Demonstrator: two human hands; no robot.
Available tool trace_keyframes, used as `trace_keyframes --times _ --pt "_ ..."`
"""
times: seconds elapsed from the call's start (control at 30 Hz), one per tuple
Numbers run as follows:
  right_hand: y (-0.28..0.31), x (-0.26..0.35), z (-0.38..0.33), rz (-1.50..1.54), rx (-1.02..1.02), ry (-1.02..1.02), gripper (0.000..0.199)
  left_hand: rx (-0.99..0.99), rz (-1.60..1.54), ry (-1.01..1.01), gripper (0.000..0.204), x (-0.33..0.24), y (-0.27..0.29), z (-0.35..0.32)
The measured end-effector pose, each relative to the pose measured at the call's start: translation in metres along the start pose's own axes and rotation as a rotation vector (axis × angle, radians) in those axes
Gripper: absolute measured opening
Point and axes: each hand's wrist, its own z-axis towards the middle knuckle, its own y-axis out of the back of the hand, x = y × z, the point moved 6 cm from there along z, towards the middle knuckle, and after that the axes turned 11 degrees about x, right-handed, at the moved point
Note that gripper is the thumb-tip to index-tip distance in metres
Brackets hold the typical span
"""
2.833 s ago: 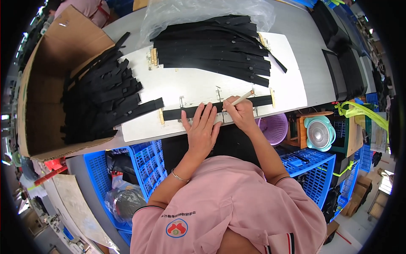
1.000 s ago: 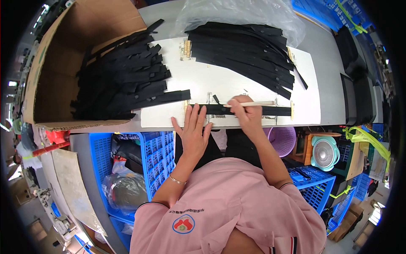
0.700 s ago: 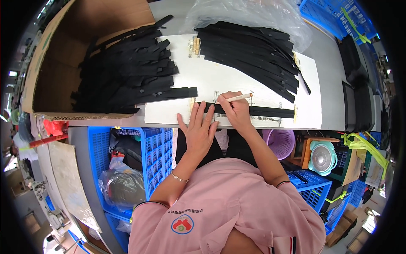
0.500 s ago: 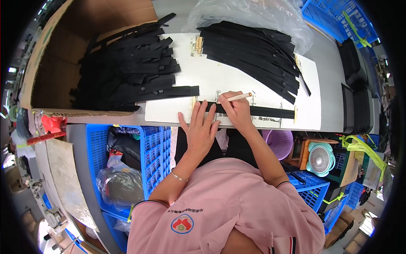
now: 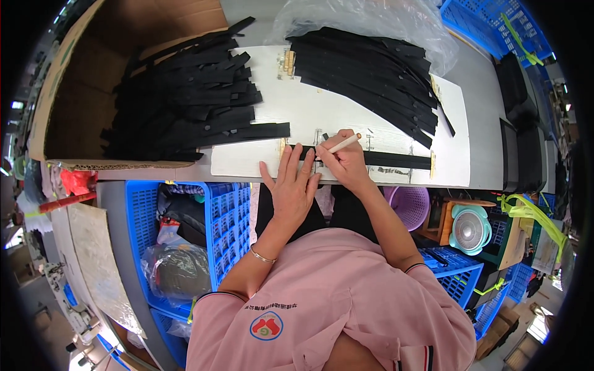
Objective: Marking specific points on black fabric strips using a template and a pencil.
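Note:
A single black fabric strip (image 5: pixel 399 162) lies straight along the near side of a white board (image 5: pixel 244 162), which carries drawn marks. My left hand (image 5: pixel 291 193) rests flat over the strip's left part, fingers stretched and spread, pressing it down. Just right of those fingertips, my right hand (image 5: pixel 350 166) is closed around a slim white marking pen (image 5: pixel 345 143). Its tip points down and left at the strip, close to my left index finger; whether it touches is hidden by my fingers.
A pile of black strips (image 5: pixel 365 80) covers the board's far right. More strips (image 5: pixel 185 99) spill from a cardboard box (image 5: pixel 74 93) on the left. Clear plastic film (image 5: pixel 371 18) lies behind. Blue crates (image 5: pixel 229 229) and a purple basket (image 5: pixel 408 207) stand below the table edge.
My right hand has shifted slightly, and the pen is tilted more steeply, its tip moved nearer me and a little left, onto or over the strip. My left hand stays in place.

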Motion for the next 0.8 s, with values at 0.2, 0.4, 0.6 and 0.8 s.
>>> trace_keyframes --times 0.2,0.4,0.6,0.8 --pt "-0.003 -0.005 0.003 -0.036 0.06 -0.013 0.017 -0.001 -0.002 0.003 0.05 0.002 -0.002 0.002" --pt "0.013 0.019 -0.028 -0.185 -0.03 0.013 0.006 -0.004 -0.099 -0.009 0.052 0.008 0.016 0.006" --pt "0.038 0.012 -0.094 -0.665 -0.104 -0.153 0.051 -0.164 0.042 0.055 0.046 0.06 0.051 0.036" --pt "0.059 -0.035 -0.065 -0.66 0.059 -0.323 0.051 -0.159 0.027 0.062 0.025 0.088 0.053 0.057"
